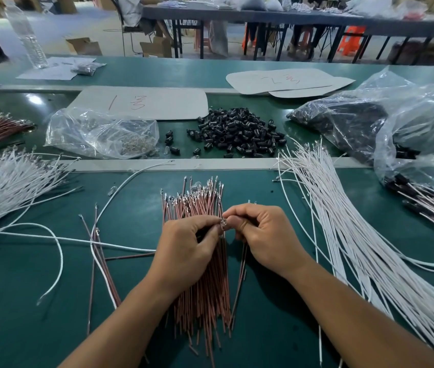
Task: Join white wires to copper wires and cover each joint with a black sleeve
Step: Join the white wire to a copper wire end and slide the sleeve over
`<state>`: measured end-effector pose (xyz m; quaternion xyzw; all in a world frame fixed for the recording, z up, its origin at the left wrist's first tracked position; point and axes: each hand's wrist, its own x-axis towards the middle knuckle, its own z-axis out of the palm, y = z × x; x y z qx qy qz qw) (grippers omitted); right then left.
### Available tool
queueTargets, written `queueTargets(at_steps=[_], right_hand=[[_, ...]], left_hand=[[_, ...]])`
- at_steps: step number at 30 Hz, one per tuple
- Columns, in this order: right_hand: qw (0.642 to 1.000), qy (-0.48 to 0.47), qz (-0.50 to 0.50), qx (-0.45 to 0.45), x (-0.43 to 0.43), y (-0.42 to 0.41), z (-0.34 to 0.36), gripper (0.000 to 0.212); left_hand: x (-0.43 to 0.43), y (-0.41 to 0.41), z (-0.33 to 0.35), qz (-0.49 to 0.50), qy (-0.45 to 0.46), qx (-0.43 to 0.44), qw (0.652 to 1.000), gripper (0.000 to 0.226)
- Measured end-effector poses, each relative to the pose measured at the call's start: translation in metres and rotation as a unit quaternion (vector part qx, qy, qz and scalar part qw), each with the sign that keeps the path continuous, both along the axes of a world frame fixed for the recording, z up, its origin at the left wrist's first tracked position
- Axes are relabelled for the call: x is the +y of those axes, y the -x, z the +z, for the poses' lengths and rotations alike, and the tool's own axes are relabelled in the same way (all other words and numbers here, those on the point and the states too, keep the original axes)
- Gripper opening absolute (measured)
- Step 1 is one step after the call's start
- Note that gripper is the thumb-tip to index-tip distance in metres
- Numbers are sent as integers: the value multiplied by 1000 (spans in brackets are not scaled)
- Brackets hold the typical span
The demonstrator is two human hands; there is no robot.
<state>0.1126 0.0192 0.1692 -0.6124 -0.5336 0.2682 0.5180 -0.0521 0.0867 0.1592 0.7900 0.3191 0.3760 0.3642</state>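
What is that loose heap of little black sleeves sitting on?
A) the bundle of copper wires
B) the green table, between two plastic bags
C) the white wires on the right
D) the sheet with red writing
B: the black sleeves lie loose on the green table, with a clear bag to their left and a bigger bag to their right.

Copper-pink wires (205, 282) — white wires (343, 221) — green table (37, 328).

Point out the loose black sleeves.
In the head view, the black sleeves lie heaped at centre, beyond the copper wires, between the small bag and the large bag.
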Motion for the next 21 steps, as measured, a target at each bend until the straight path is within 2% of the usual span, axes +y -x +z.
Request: queueTargets(at_steps=[14, 18, 21], right_hand=[[1000, 6, -19, -19, 0, 3, -2, 15], [1000, -2, -12, -20, -1, 6, -5, 13], [1000, -16, -5, 17, 1, 5, 0, 18]], left_hand=[[-3, 0, 5, -17, -50, 6, 999, 17], [-4, 2, 6, -21, -14, -2, 1000, 16], [-2, 0, 10, -9, 21, -25, 999, 10]])
